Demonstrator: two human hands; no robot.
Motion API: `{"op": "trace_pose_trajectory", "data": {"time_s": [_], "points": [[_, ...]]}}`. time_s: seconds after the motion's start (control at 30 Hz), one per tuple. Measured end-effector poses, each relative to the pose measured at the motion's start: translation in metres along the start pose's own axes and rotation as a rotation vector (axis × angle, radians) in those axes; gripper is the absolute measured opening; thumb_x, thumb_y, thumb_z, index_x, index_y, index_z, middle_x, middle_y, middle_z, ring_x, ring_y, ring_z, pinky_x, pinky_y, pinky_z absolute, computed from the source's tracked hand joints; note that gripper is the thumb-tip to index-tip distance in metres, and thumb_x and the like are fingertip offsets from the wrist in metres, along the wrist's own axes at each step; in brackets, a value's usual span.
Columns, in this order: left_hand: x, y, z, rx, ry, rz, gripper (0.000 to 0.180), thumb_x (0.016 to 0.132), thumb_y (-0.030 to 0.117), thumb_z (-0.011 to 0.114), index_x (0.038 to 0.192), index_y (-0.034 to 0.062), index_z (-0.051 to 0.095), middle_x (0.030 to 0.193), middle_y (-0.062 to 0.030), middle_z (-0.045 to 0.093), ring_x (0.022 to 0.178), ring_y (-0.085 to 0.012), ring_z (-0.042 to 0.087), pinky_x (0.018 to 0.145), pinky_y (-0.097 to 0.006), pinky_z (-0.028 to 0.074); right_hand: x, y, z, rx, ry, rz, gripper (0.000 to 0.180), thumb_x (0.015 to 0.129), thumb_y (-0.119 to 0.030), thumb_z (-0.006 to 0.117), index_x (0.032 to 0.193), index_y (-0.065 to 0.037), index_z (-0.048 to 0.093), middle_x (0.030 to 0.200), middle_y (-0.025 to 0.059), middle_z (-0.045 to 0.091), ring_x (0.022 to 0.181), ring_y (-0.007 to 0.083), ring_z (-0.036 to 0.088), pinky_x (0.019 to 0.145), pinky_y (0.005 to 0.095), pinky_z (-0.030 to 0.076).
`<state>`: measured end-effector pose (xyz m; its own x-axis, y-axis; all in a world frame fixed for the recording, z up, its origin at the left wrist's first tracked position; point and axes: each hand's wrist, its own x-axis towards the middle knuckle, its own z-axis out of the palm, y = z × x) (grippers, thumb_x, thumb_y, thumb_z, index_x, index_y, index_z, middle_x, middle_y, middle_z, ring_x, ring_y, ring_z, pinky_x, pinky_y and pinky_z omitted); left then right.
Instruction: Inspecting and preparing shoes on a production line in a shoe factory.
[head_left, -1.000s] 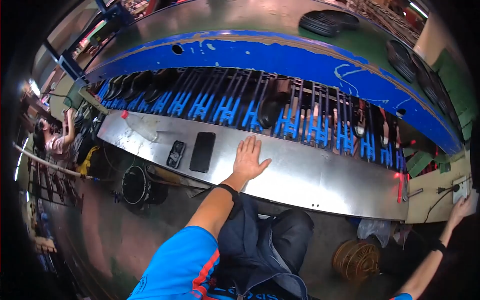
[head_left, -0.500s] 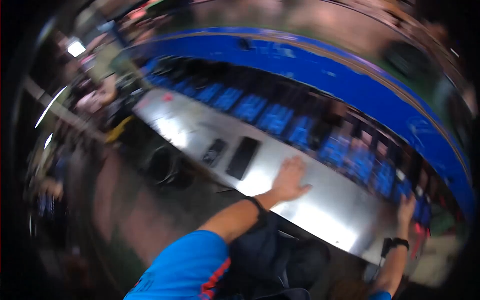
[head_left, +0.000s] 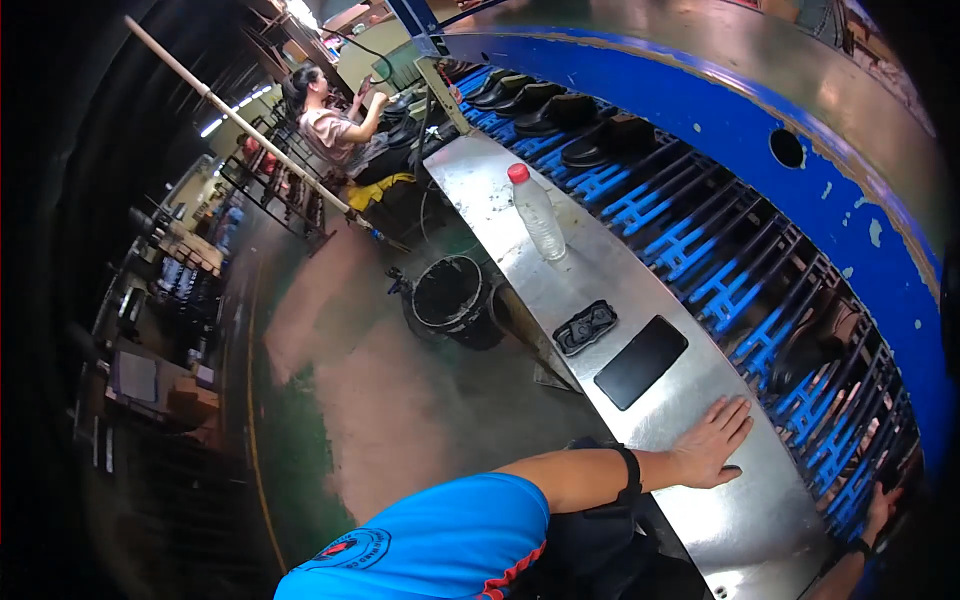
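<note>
My left hand (head_left: pixel 712 443) lies flat on the shiny metal bench top (head_left: pixel 690 510), fingers spread, holding nothing. Just beyond it on the bench rests a black smartphone (head_left: pixel 641 362). A small black moulded object (head_left: pixel 585 328) is beside the phone, its kind unclear. Farther along stands a clear plastic bottle (head_left: pixel 540 218) with a red cap. At the far right, my right hand (head_left: pixel 879 510) reaches to the edge of the blue-and-black bar conveyor (head_left: pixel 735 290). Its fingers are small and dark here, so their grip and anything in them cannot be made out.
Black shoes (head_left: pixel 597 140) sit on the conveyor's far part. A blue machine panel (head_left: pixel 740 135) curves above it. Left of the bench are a black bucket (head_left: pixel 447 293) and a long pole (head_left: pixel 230 112). A seated person (head_left: pixel 335 135) holds a phone at the back.
My view has swung left and sharpened, so the bench, phone and both hands appear farther right. The bottle and shoes now show clearly. My left hand still lies flat on the bench.
</note>
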<state>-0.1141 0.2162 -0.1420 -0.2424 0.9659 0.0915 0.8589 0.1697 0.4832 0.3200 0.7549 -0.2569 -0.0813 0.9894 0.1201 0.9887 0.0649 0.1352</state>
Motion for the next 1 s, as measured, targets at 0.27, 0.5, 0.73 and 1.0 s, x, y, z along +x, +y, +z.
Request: {"op": "trace_pose_trajectory", "data": {"time_s": [0.27, 0.5, 0.73, 1.0], "points": [[-0.006, -0.004, 0.011, 0.027, 0.100, 0.033, 0.084, 0.088, 0.053, 0.060, 0.145, -0.0064, 0.038, 0.155, -0.0292, 0.028, 0.148, -0.0418, 0.019, 0.122, -0.053, 0.010, -0.265, 0.042, -0.170, 1.198, -0.127, -0.026, 0.072, 0.089, -0.044, 0.066, 0.139, 0.003, 0.048, 0.135, 0.0155, 0.056, 0.119, 0.0290, 0.055, 0.103, 0.0388, 0.042], [0.015, -0.010, -0.018, -0.043, -0.147, 0.029, 0.088, 0.078, 0.048, 0.074, 0.145, 0.0006, 0.043, 0.152, -0.0280, 0.035, 0.144, -0.0411, 0.029, 0.120, -0.049, 0.022, -0.455, -0.048, -0.183, 0.930, 0.034, 0.039, 0.071, 0.087, -0.022, 0.073, 0.144, 0.006, 0.041, 0.141, 0.0228, 0.052, 0.127, 0.0325, 0.054, 0.106, 0.0388, 0.041], [0.030, 0.146, -0.170, -0.151, 0.195, 0.861, 0.055, 0.086, 0.014, 0.070, 0.135, 0.0020, 0.051, 0.133, -0.0219, 0.055, 0.125, -0.0392, 0.053, 0.105, -0.046, 0.045, -0.461, -0.066, -0.162, 0.994, 0.276, 0.083, 0.073, 0.084, -0.021, 0.073, 0.145, 0.002, 0.041, 0.147, 0.0249, 0.045, 0.139, 0.0383, 0.040, 0.117, 0.0423, 0.030], [0.168, 0.230, -0.302, 0.145, 0.666, 0.827, 0.042, 0.082, 0.016, 0.064, 0.120, -0.0013, 0.056, 0.119, -0.0233, 0.060, 0.112, -0.0420, 0.056, 0.097, -0.051, 0.047, -0.454, -0.072, -0.127, 0.988, 0.488, -0.050, 0.064, 0.086, -0.012, 0.071, 0.143, 0.002, 0.046, 0.146, 0.0205, 0.049, 0.136, 0.0368, 0.045, 0.115, 0.0428, 0.032]]}}
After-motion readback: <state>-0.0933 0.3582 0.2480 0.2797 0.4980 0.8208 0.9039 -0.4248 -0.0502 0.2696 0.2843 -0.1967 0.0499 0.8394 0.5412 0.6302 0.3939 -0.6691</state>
